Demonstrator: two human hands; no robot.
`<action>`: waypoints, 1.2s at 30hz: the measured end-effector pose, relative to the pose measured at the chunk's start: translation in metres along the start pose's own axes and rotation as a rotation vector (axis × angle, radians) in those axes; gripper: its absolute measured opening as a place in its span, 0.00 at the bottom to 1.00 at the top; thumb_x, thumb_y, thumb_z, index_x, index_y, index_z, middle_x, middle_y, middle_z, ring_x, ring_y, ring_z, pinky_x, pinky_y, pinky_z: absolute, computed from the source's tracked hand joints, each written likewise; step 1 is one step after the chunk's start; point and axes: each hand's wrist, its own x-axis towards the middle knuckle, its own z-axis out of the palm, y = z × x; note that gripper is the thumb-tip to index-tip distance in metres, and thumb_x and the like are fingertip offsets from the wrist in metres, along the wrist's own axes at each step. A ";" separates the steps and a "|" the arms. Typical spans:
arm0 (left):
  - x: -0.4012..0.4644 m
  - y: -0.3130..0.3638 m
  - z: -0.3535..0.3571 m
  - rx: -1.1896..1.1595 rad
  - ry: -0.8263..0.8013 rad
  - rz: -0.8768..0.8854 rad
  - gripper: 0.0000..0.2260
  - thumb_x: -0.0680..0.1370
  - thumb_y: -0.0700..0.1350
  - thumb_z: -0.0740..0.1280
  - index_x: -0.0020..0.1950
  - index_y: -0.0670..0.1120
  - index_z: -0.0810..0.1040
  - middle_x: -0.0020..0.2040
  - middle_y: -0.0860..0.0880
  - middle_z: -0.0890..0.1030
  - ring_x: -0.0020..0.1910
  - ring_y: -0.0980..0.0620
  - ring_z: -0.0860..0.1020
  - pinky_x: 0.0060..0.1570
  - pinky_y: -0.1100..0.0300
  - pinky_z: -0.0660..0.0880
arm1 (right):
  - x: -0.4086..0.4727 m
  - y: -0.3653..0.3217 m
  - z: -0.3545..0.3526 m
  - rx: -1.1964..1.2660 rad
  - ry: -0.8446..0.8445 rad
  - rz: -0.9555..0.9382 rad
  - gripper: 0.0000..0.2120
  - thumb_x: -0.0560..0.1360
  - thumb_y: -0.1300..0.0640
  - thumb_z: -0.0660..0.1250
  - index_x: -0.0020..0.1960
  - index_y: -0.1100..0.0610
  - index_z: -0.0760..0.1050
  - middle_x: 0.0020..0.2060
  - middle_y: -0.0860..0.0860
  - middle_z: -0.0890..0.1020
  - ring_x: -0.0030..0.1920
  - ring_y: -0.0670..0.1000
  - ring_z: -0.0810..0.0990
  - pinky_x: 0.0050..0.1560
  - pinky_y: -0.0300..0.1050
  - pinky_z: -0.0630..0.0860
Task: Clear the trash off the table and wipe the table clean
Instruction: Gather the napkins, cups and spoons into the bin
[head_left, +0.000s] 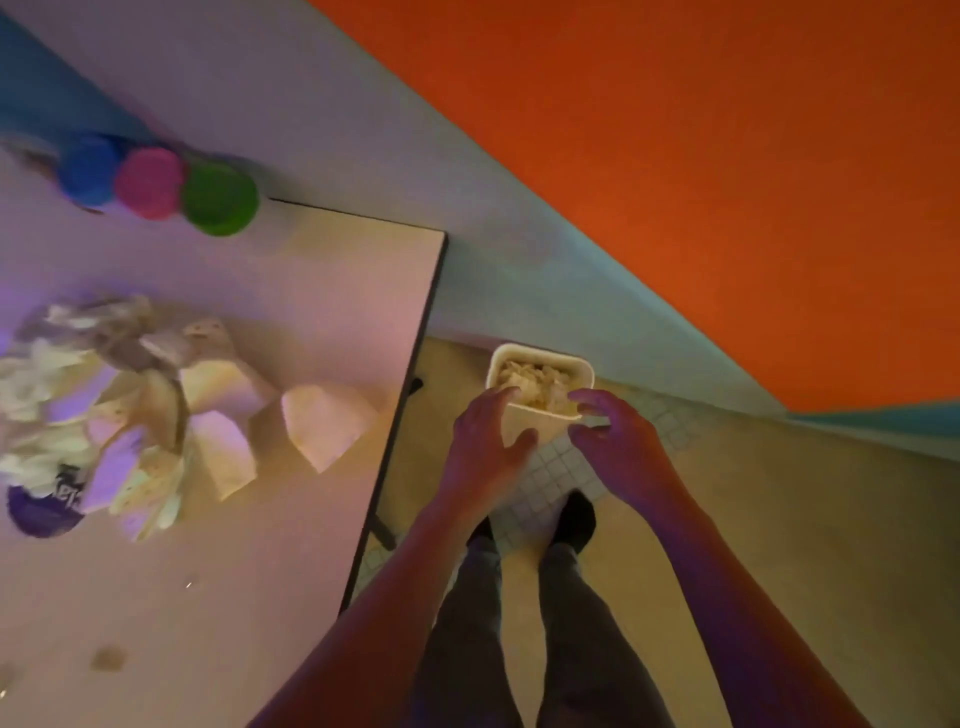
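Two hands are over a small bin (540, 384) on the floor, just past the worktop (322, 291) edge. I see the left hand (491, 441) at about seven o'clock from the bin, with its fingers curled over the near rim and its thumb on the near wall. It looks like it holds the bin steady, so stuff goes in and does not spill. My right hand (610, 436) is at about five o'clock from the bin. Its fingers are bent and loose over the rim, and I see nothing in them. I think it is letting go of trash, or pushing it down.

The bin sits by the worktop corner, close to my feet (574, 519), so the trip from worktop to bin is short. It looks full of crumpled paper (535, 387).

Lots of trash is left on the worktop. A pile of paper scraps and wrappers (156, 410) lies at nine o'clock from the bin. A purple cup (44, 506) lies beside the pile, at its eight o'clock. Three round lids, blue (88, 169), pink (150, 182) and green (221, 195), sit in a row at the far side, at about ten o'clock.

Small crumbs and a stain (109, 657) show on the near part of the worktop. I think wiping must wait until the pile is gone.
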 end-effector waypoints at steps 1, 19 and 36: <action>-0.008 0.004 -0.010 -0.002 0.022 0.008 0.26 0.76 0.48 0.71 0.73 0.51 0.70 0.71 0.49 0.73 0.69 0.47 0.71 0.68 0.50 0.69 | -0.005 -0.011 -0.005 -0.012 -0.007 -0.032 0.17 0.75 0.58 0.70 0.63 0.47 0.77 0.57 0.47 0.81 0.48 0.49 0.82 0.47 0.39 0.71; -0.144 -0.018 -0.153 -0.259 0.547 -0.058 0.18 0.78 0.52 0.70 0.68 0.59 0.74 0.69 0.53 0.73 0.67 0.51 0.72 0.65 0.48 0.73 | -0.063 -0.178 0.038 -0.213 -0.293 -0.495 0.19 0.77 0.58 0.69 0.64 0.43 0.75 0.60 0.46 0.77 0.53 0.44 0.79 0.51 0.42 0.77; -0.205 -0.164 -0.239 -0.397 0.781 -0.270 0.18 0.78 0.49 0.71 0.67 0.54 0.77 0.65 0.51 0.76 0.62 0.50 0.76 0.63 0.52 0.73 | -0.071 -0.296 0.189 -0.440 -0.459 -0.654 0.20 0.76 0.57 0.69 0.66 0.46 0.74 0.58 0.50 0.76 0.51 0.49 0.79 0.52 0.43 0.75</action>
